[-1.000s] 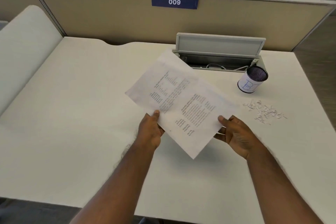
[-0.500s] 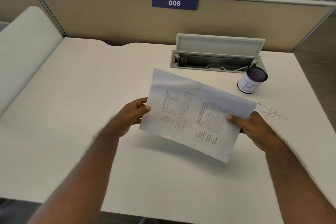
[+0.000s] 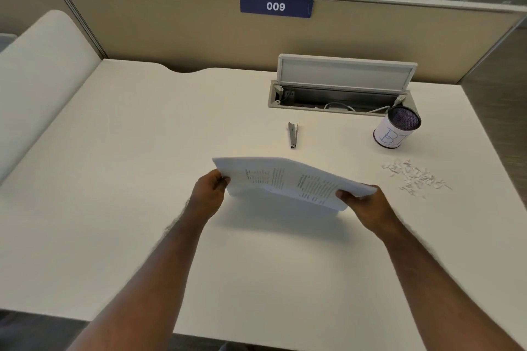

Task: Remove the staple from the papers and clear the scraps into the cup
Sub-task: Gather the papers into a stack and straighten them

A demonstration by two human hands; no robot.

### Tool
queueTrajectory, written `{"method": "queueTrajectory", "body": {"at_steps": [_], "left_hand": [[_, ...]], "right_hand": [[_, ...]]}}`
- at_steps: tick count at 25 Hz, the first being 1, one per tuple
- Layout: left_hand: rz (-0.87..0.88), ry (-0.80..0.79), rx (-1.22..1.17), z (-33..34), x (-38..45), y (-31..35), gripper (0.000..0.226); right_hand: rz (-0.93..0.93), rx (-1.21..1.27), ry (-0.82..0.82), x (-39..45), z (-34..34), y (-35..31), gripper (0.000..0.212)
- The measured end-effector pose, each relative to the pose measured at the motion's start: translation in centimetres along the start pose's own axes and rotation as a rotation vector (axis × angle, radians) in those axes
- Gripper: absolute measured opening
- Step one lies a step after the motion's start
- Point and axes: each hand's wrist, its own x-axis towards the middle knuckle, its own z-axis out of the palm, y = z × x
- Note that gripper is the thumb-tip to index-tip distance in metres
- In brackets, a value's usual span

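I hold a set of printed white papers [image 3: 288, 179] nearly flat, a little above the desk. My left hand [image 3: 209, 194] pinches their left edge and my right hand [image 3: 363, 204] grips their right corner, thumb on top. A metal staple remover [image 3: 293, 135] lies on the desk just beyond the papers. To the right, a white cup [image 3: 396, 131] with a blue scribble and a dark inside stands upright. A small heap of white paper scraps [image 3: 415, 178] is spread in front of the cup. No staple can be made out on the papers.
The white desk [image 3: 128, 179] is bounded by a tan partition [image 3: 171, 28] bearing a blue "009" sign. A cable hatch [image 3: 342, 88] is set into the desk behind the staple remover, its lid raised. The desk's right edge runs just past the cup.
The papers have tilted down from a raised, slanted pose to nearly flat and lower. My left hand moved to their left edge. The staple remover, hidden before, now shows.
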Motion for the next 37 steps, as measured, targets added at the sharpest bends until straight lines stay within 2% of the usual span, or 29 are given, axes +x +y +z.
{"method": "queueTrajectory", "body": {"at_steps": [3,8,10,11,13,15,16,19,22,25,28,30,31,32,34,36,37], "left_hand": [[-0.011,0.008,0.017,0.0,-0.2,-0.4,0.023],[0.053,-0.013,0.112,-1.1,0.2,2.2,0.025],[0.109,-0.026,0.214,-2.1,0.7,4.0,0.024],[0.131,-0.047,0.268,-2.6,1.1,5.1,0.023],[0.156,-0.127,0.377,-3.5,1.6,7.2,0.024],[0.165,-0.226,0.499,-3.8,1.9,9.3,0.024],[0.174,-0.279,0.574,-3.8,2.1,10.3,0.024],[0.230,-0.434,0.766,-2.7,2.2,12.8,0.019],[0.284,-0.529,0.820,-1.3,2.3,13.9,0.017],[0.267,-0.476,0.684,-0.5,2.6,13.3,0.023],[0.370,-0.098,0.456,-0.7,2.8,11.3,0.034],[0.295,0.128,0.266,-0.8,2.4,9.8,0.042],[0.191,0.149,0.178,-0.8,2.2,9.0,0.046],[0.071,0.096,0.099,-0.7,1.8,8.1,0.050],[-0.116,-0.116,-0.057,-0.3,0.9,6.4,0.052],[-0.188,-0.296,-0.215,-0.1,0.1,5.0,0.038],[-0.201,-0.335,-0.250,-0.1,-0.1,4.6,0.033]], "right_hand": [[0.008,-0.004,0.010,0.1,0.1,0.5,0.022],[0.019,0.013,-0.038,0.4,-1.2,-1.1,0.030],[0.036,0.052,-0.205,0.3,-3.3,-2.3,0.016],[0.064,0.121,-0.331,0.2,-4.6,-2.8,0.023],[0.186,0.229,-0.536,0.3,-7.0,-4.0,0.050],[0.260,0.125,-0.644,0.6,-7.7,-4.8,0.065],[0.282,0.036,-0.686,0.6,-7.2,-5.1,0.065],[0.253,-0.129,-0.712,0.3,-3.7,-5.3,0.041],[0.208,-0.125,-0.593,0.0,-0.8,-4.5,0.014],[0.218,-0.039,-0.539,-0.2,0.1,-3.1,0.016],[0.255,0.097,-0.446,-0.6,0.4,-1.3,0.018],[0.298,0.229,-0.375,-1.2,1.0,0.0,0.017],[0.319,0.291,-0.350,-1.6,1.4,0.7,0.017],[0.342,0.341,-0.333,-2.0,1.8,1.3,0.018],[0.388,0.416,-0.316,-2.8,2.8,2.5,0.026],[0.431,0.459,-0.312,-3.5,3.7,3.6,0.038],[0.441,0.472,-0.314,-3.7,4.1,4.0,0.039]]}}
